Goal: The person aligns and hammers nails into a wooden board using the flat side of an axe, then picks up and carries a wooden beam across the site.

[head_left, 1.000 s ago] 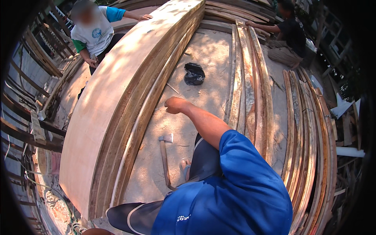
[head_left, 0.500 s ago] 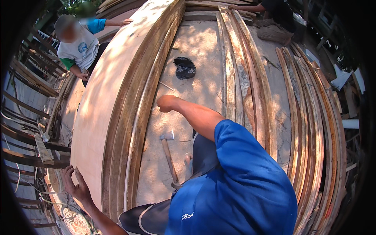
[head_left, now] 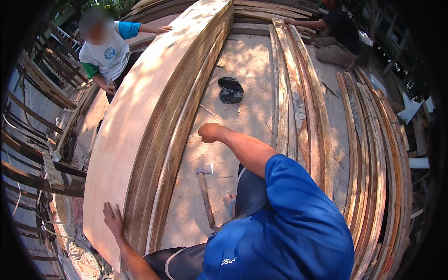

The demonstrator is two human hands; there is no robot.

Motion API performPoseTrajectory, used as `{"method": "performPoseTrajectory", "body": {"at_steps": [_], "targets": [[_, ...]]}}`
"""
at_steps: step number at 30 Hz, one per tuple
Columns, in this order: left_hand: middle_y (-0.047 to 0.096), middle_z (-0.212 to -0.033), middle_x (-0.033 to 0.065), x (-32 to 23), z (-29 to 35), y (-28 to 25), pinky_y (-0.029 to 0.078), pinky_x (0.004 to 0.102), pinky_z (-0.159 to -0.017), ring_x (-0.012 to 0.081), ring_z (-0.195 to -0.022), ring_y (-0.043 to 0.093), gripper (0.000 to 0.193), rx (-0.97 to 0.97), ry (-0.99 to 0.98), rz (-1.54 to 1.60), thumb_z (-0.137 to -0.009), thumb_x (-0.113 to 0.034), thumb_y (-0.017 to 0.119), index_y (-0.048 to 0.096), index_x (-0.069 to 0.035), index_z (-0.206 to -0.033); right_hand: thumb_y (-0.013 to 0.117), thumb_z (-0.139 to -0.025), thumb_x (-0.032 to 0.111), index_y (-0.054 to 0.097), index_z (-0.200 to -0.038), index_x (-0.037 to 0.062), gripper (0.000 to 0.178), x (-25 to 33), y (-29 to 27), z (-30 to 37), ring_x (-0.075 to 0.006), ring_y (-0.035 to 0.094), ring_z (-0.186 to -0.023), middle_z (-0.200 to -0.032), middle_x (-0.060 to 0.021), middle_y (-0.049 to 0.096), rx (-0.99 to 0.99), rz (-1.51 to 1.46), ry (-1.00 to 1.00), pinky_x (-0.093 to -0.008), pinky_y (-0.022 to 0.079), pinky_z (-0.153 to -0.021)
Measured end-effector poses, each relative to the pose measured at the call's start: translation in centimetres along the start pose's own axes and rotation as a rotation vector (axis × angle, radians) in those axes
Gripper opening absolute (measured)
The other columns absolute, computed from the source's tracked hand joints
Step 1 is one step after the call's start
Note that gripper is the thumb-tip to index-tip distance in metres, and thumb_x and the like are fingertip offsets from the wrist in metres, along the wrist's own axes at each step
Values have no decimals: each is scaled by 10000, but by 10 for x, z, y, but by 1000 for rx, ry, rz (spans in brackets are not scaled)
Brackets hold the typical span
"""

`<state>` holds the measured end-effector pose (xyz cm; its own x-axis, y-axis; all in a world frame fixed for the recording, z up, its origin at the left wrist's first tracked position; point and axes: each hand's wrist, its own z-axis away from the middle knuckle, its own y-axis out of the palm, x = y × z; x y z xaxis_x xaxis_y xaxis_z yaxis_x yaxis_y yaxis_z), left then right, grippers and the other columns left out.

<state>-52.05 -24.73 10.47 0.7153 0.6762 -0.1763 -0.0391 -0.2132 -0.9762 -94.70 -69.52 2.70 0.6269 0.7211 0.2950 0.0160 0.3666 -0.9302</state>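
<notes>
The left hand [head_left: 113, 219] lies open and flat on the near end of the broad plank [head_left: 140, 126], which leans on edge against a stack of boards, seemingly to steady it. The right hand [head_left: 210, 132] is curled in a fist, holding nothing, just right of that plank above the sandy floor [head_left: 247, 70]. An axe [head_left: 206, 186] lies below the fist. Beyond, a crumpled black bag [head_left: 230, 90] sits unlabelled. At the plank's far end, another person's hand [head_left: 163, 29] rests on it.
</notes>
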Motion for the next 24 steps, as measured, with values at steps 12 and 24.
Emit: {"method": "performPoseTrajectory", "body": {"at_steps": [12,24], "targets": [[320,-1686,106,-12,5,-8,168,661,-1210,346,-1568,244,724,-8,-18,-17,-1049,-589,444,390,-122,-1600,613,-856,236,749,-1106,20,357,6,1,-4,-416,689,-1083,-1123,-220,733,80,77,-68,-489,558,-943],[316,-1689,96,-6,6,-6,185,663,-1207,336,-1565,257,732,1,-47,-67,-1045,-610,424,391,-138,-1603,634,-849,165,778,-1028,4,280,7,4,-1,-405,708,-1050,-1084,-228,744,2,-10,-53,-485,566,-912]]}}
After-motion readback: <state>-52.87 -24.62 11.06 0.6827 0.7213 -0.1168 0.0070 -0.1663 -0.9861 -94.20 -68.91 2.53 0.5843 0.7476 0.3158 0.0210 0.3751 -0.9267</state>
